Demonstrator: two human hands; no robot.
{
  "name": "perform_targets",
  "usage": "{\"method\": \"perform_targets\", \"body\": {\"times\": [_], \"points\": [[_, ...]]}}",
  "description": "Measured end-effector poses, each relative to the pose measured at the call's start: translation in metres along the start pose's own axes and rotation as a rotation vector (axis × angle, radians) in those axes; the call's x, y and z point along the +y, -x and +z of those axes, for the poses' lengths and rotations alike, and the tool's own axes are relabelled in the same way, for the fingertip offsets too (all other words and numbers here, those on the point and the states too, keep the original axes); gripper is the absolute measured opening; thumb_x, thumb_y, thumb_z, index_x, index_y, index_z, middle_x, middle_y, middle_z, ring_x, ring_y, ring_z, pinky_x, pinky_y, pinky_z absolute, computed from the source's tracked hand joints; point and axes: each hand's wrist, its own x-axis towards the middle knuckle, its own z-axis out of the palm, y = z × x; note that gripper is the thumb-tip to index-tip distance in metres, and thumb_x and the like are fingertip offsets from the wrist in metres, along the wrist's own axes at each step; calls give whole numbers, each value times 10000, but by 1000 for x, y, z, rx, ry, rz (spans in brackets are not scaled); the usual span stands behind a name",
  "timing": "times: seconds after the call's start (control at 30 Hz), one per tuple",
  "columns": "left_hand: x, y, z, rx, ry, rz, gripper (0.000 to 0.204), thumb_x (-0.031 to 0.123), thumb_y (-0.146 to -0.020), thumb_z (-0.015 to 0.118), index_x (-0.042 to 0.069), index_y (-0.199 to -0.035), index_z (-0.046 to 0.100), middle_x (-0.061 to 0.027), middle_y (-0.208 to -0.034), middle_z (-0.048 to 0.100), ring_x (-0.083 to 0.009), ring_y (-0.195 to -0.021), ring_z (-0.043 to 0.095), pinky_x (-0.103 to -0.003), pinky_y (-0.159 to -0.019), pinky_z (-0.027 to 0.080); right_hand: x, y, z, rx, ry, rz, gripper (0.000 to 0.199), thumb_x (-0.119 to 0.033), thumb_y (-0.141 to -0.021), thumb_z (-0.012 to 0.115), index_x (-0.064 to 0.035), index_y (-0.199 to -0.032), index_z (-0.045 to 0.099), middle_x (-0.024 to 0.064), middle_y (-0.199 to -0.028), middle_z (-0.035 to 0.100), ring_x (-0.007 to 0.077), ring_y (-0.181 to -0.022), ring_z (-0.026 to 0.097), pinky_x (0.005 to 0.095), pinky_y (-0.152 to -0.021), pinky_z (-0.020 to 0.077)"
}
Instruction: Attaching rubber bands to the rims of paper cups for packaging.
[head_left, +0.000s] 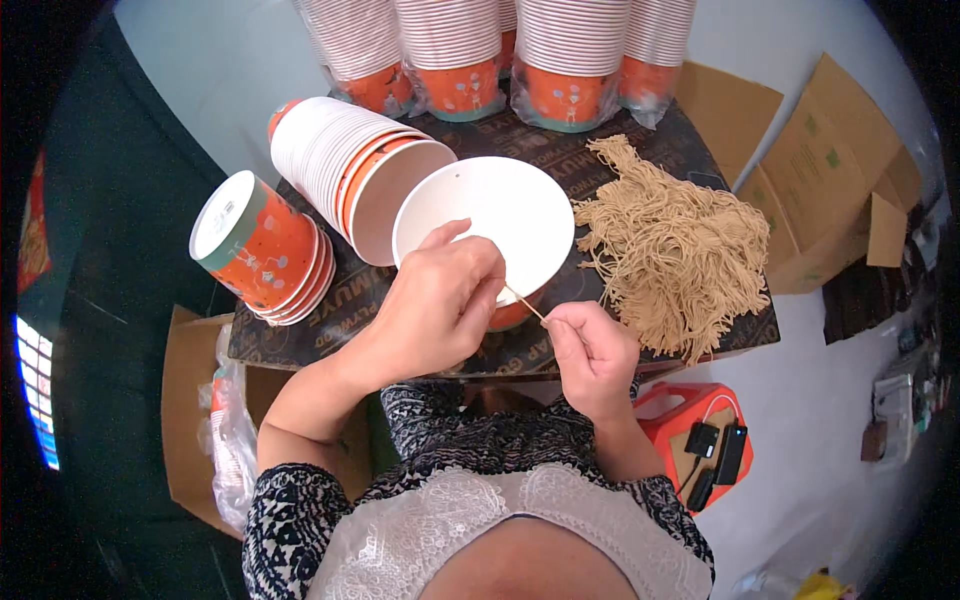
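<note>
My left hand (440, 300) grips the near rim of an orange paper bowl with a white inside (490, 215), tilted toward me on the dark board (330, 325). My right hand (592, 350) pinches a thin tan string (523, 301) that runs up to the bowl's rim beside my left fingers. A heap of the same tan strings (675, 250) lies on the board just right of the bowl.
A stack of white-and-orange bowls (350, 170) lies on its side left of the held bowl, a shorter stack (262, 250) further left. Bagged bowl stacks (570, 60) stand at the back. Cardboard boxes (830, 170) sit right, an orange stool (700, 440) below right.
</note>
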Motion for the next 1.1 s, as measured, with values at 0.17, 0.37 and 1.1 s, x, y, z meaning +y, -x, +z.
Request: {"method": "perform_targets", "body": {"times": [0.17, 0.37, 1.1], "points": [[0, 2, -4, -24, -44, -44, 79, -55, -802, 576, 22, -816, 562, -120, -720, 584, -347, -707, 622, -558, -1078, 382, -3, -3, -2, -24, -78, -12, 42, 10, -905, 622, -12, -906, 657, 53, -634, 587, 131, -503, 545, 266, -478, 413], [-23, 14, -54, -109, -11, -36, 527, -193, -670, 410, 47, -1089, 621, -103, -1209, 638, -315, -1274, 542, -526, -1195, 211, 16, -11, -32, -145, 55, -104, 136, -20, -807, 696, -27, -942, 680, 32, -709, 616, 184, -649, 566, 317, -635, 429], [33, 1, 37, 372, -160, 56, 446, -97, -839, 589, -39, -1268, 482, -254, -1285, 477, -373, -1059, 606, -418, -894, 510, -9, -1, -14, -645, -53, -295, 82, -72, -836, 689, -22, -901, 684, 106, -820, 676, 283, -785, 652, 389, -761, 491]]}}
